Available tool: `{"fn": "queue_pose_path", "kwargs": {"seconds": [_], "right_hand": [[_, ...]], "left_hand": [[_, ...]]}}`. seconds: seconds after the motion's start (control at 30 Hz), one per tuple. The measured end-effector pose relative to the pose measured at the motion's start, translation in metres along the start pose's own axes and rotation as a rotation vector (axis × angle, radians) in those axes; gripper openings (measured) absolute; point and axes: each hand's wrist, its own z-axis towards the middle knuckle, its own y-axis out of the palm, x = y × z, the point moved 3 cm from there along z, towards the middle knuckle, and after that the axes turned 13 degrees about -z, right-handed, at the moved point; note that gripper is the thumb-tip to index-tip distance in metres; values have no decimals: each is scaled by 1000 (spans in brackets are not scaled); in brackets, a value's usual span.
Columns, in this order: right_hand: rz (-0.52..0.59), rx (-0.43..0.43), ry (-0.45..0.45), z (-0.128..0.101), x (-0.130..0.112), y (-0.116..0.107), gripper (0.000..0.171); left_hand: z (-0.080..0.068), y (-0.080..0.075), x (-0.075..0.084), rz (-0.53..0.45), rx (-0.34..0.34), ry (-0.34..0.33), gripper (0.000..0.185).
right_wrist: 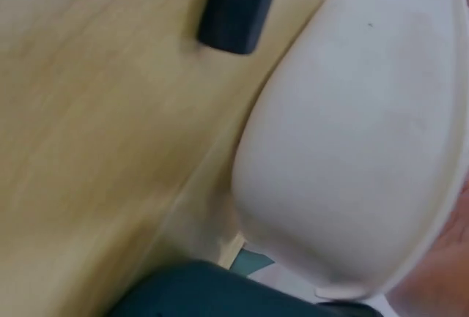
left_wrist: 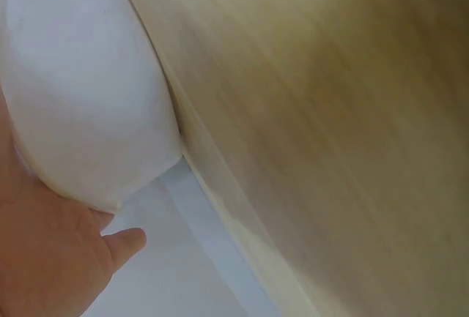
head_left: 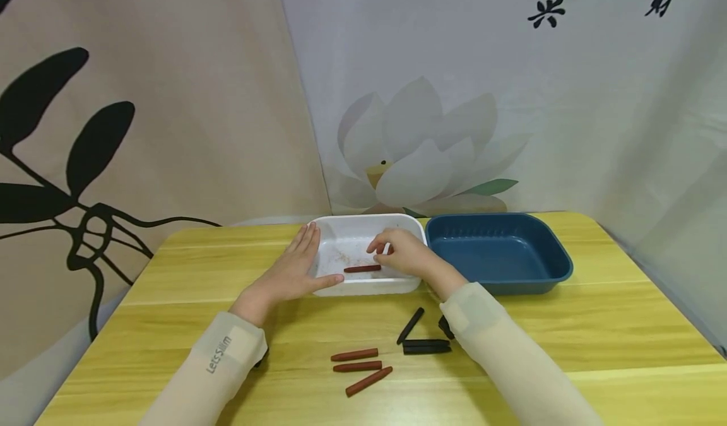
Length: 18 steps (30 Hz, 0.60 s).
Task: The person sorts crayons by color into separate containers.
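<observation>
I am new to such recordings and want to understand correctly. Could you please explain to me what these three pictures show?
There is no machine: a person works with two bare hands. The wide picture comes from a camera on the head, the two close ones from cameras on the wrists. On the wooden table stand a white tray and, beside it, a blue tray. One reddish-brown stick lies inside the white tray; three similar sticks and several black sticks lie in front. The left hand rests on the white tray's rim. The right hand is over that tray; whether it pinches anything, I cannot tell.
</observation>
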Motion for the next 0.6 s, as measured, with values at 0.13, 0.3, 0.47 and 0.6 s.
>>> {"fn": "queue_pose_path", "kwargs": {"seconds": [0.13, 0.3, 0.47, 0.6], "right_hand": [[-2, 31, -26, -9, -2, -6, 17], [41, 59, -53, -19, -6, -12, 15], [83, 66, -61, -32, -12, -15, 15], [85, 57, -75, -43, -19, -16, 16]], "left_hand": [[0, 0, -2, 3, -4, -13, 117], [0, 0, -2, 7, -1, -12, 116], [-1, -1, 1, -2, 1, -5, 115], [-1, -1, 1, -6, 0, -4, 115]]}}
